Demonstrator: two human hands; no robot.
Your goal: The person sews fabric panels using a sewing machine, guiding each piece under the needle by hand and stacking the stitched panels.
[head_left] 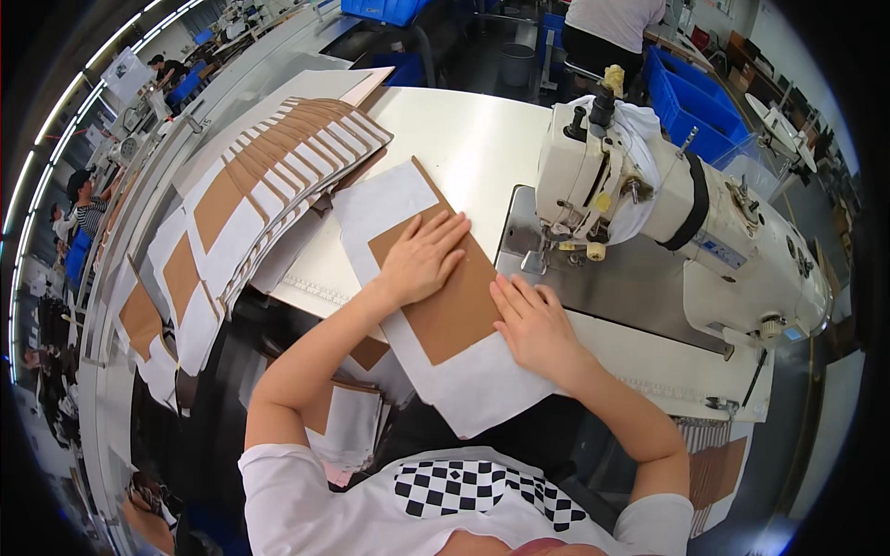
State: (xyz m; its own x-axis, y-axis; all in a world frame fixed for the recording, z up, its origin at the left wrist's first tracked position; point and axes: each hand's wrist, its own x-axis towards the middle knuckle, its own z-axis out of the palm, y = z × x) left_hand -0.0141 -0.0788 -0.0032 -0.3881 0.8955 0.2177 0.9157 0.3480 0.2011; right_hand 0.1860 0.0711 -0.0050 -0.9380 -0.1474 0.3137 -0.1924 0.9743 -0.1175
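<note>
Hands: both lie flat and open, fingers together, clamped on nothing; they press from above.
Left hand (pixel 425 258): palm down on the upper half of the brown card piece (pixel 445 287), fingertips pointing toward the sewing machine (pixel 649 213).
Right hand (pixel 533 324): palm down across the right edge of the card, half on card and half on the white fabric panel (pixel 473 380) beneath it.
Workpiece: the brown card lies on the white fabric panel, which shows as a border on its left and lower sides; the pair sits at the near edge of the steel table (pixel 473 139), its lower corner hanging over that edge toward the person.
Needle area: the presser foot (pixel 535 262) stands just beside the card's upper right edge (whether it touches the fabric I cannot tell).
Doing it well, as I judge it: keep both palms flat so the card does not creep on the fabric; keep the white border even along the card's edges; feed the right edge straight toward the foot; hold the right fingertips back from the needle.
Risk: the overhanging corner could drag the panel off square.
Stack: a fanned pile of like brown-and-white pieces (pixel 278 167) runs along the table's left edge, well apart from the hands.
Surroundings: blue crates (pixel 691 102) beyond the machine; another person (pixel 612 28) stands at the far side.
</note>
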